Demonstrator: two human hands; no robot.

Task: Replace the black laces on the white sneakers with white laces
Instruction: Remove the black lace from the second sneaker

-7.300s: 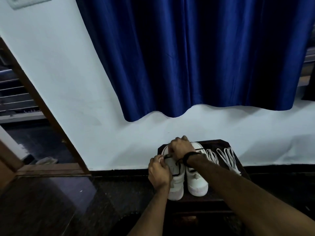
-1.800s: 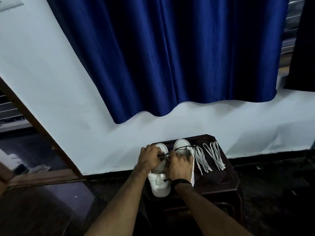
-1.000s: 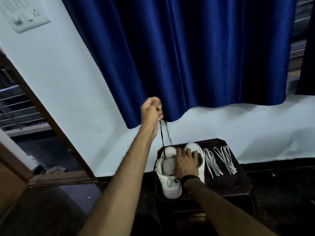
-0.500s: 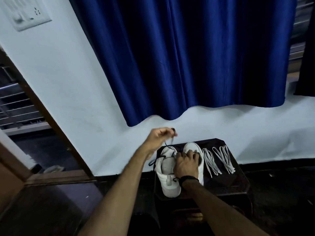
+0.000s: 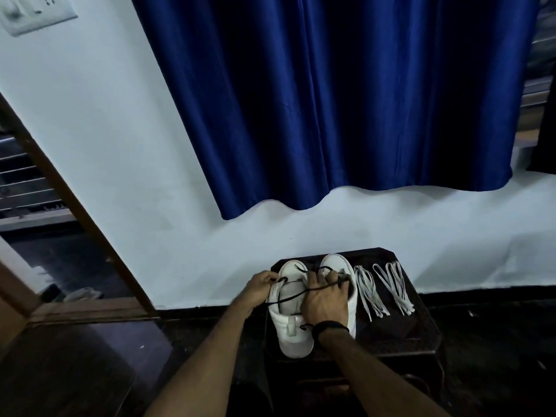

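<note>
Two white sneakers stand side by side on a small dark stool. The left sneaker has a loose black lace running across its opening. My left hand pinches that lace at the shoe's left edge. My right hand rests over the right sneaker and hides most of it, with the black lace running over its fingers. Two bundles of white laces lie on the stool to the right of the shoes.
A blue curtain hangs on the white wall behind the stool. A wooden door frame slants at the left, with a light sandal on the floor beyond it. The floor around is dark.
My left hand, which had pulled the black lace high above the shoe, has come down to the left sneaker's edge. My right hand stays on the right sneaker.
</note>
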